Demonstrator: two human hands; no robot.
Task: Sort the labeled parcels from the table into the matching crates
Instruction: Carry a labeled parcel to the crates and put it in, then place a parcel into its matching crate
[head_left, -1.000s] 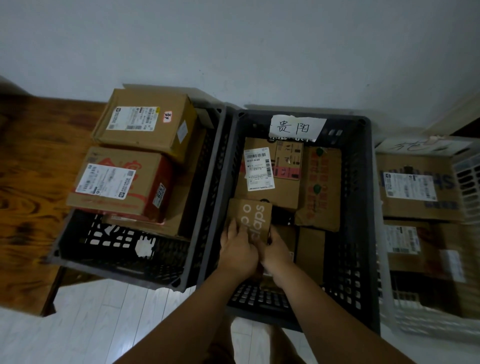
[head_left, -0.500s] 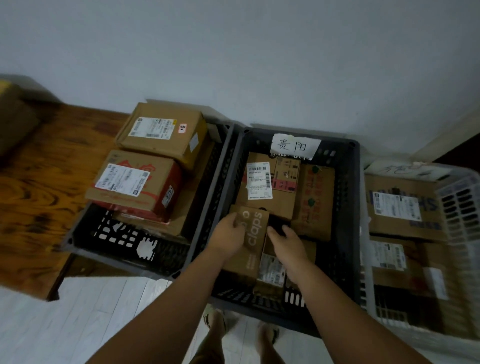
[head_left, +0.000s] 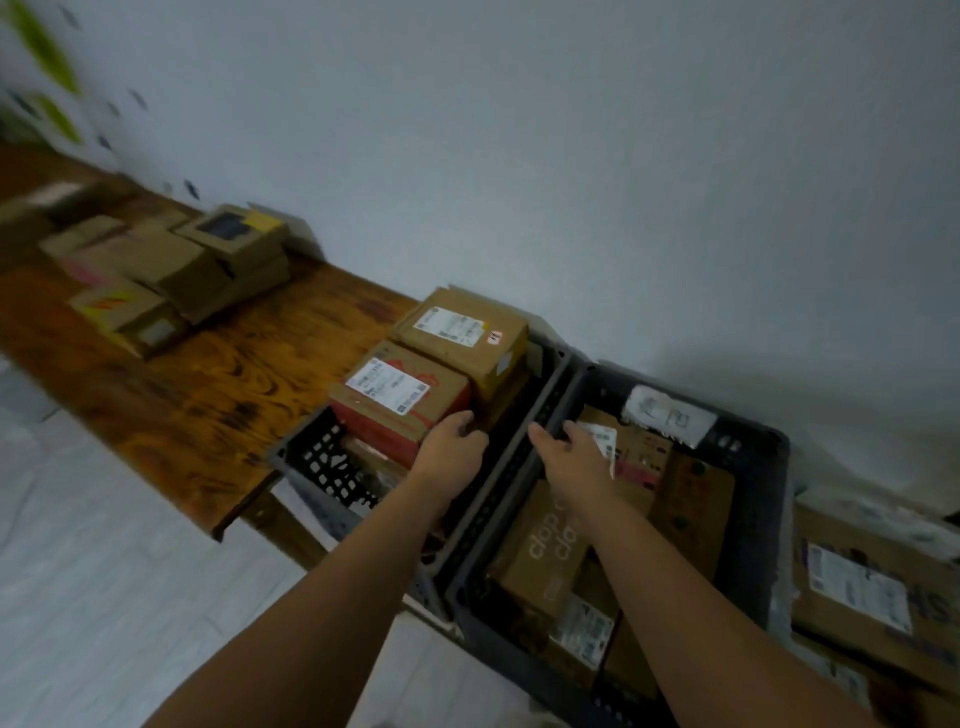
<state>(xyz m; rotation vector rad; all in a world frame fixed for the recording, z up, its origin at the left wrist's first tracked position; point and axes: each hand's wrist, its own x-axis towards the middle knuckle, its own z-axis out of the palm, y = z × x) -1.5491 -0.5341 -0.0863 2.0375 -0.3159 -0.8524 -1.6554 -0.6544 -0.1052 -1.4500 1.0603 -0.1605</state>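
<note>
At ten o'clock, parcels (head_left: 156, 275) sit on your table (head_left: 234, 395). Your left hand (head_left: 452, 441), loosely curled and empty, hangs over the left crate (head_left: 322, 457). Your right hand (head_left: 576, 460), fingers relaxed and empty, hovers over the middle crate (head_left: 753, 499), where the claps box (head_left: 545, 556) lies at five o'clock.
</note>
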